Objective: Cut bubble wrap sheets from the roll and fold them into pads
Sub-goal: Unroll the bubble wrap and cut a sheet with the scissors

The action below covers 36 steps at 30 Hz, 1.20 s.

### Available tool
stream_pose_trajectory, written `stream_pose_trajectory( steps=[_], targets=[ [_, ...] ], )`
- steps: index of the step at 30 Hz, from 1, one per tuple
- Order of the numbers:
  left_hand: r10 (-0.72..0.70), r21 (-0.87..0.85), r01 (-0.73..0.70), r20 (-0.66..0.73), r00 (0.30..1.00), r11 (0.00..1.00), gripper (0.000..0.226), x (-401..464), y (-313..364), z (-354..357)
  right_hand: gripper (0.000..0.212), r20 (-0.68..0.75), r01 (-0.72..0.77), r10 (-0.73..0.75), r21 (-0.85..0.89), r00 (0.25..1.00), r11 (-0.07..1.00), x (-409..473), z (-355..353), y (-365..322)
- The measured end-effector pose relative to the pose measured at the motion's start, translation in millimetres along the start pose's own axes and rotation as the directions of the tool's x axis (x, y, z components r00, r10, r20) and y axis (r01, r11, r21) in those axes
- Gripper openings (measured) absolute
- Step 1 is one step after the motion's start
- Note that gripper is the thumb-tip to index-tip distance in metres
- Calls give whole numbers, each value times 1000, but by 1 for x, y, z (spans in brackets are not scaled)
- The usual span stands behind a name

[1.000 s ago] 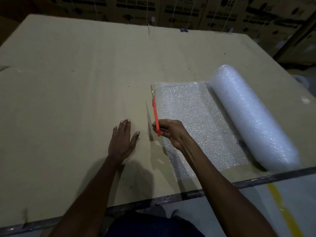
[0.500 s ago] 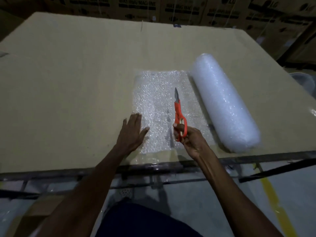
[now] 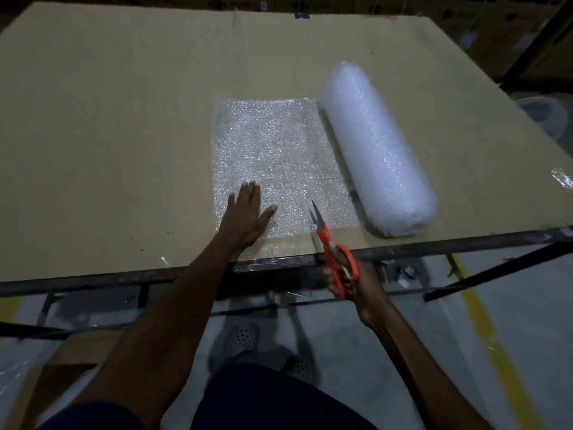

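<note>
- Nearest: dark trousers and two perforated shoes (image 3: 245, 336) on a grey floor, dim and blurred; a yellow floor stripe (image 3: 496, 336) runs off toward the lower right.
- Right hand (image 3: 356, 283), off the near edge of the bench (image 3: 108, 135), fingers curled round the orange handles of a pair of scissors (image 3: 333, 252).
- Scissor blades slightly parted, tips pointing away over the near right corner of the unrolled bubble wrap sheet (image 3: 279, 156); whether the blades touch the sheet cannot be told.
- Left hand (image 3: 245, 215) lies flat on the sheet's near left part, fingers straight and close together, thumb splayed to the right, palm down and pressing.
- The sheet lies flat on the cardboard-covered bench between the left hand and the bubble wrap roll (image 3: 376, 150); its right edge runs in under the roll, the joint hard to make out.
- The sheet's near end seems to reach the bench edge; it is transparent there and barely visible.
- The roll lies on its side at the right, angled away to the left, well apart from both hands.
- Far back: cardboard boxes (image 3: 449, 7) in deep shadow, print unreadable; the top of the view cuts them off.
- A small shiny scrap (image 3: 562, 178) at the bench's right edge, unclear what.
</note>
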<state>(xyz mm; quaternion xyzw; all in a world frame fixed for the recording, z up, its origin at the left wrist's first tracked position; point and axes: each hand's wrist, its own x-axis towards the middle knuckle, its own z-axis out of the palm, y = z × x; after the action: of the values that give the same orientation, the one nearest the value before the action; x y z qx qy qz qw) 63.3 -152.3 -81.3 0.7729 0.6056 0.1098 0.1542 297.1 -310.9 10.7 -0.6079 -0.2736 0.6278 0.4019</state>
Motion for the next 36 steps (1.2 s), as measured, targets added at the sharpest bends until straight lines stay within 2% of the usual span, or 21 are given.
stream_pose_trajectory(
  steps=[4,6,13,17,21,26,30,32,36],
  targets=[
    [14,48,-16,29,999,999,80,15,-3,3,60,-69,-66,65,-6,995,998,-15,-14,20],
    [10,56,-12,47,999,998,81,18,-5,6,66,-85,-100,98,-21,992,995,-23,-21,28],
    [-8,25,7,31,999,1000,80,17,-6,11,66,-116,-183,176,-51,978,982,-17,-24,33],
    [8,31,-9,24,1000,999,82,17,-9,11,47,-114,-123,117,-52,987,991,-10,-21,24],
    [20,65,-20,8,1000,998,85,15,-12,13,76,-129,-84,73,-75,989,994,-2,-16,17],
    [0,76,0,5,1000,997,89,14,-10,13,75,-148,-92,81,-72,986,993,6,-20,14],
    [-6,65,6,-3,1000,998,85,13,-10,13,88,-164,-80,65,-90,984,993,9,-19,18],
    [-5,63,6,-9,1000,998,83,13,-9,14,83,-164,-75,58,-95,985,993,8,-19,19],
    [1,52,-1,-18,1000,999,82,13,-10,15,55,-175,-89,71,-100,982,991,5,-21,19]
  ],
)
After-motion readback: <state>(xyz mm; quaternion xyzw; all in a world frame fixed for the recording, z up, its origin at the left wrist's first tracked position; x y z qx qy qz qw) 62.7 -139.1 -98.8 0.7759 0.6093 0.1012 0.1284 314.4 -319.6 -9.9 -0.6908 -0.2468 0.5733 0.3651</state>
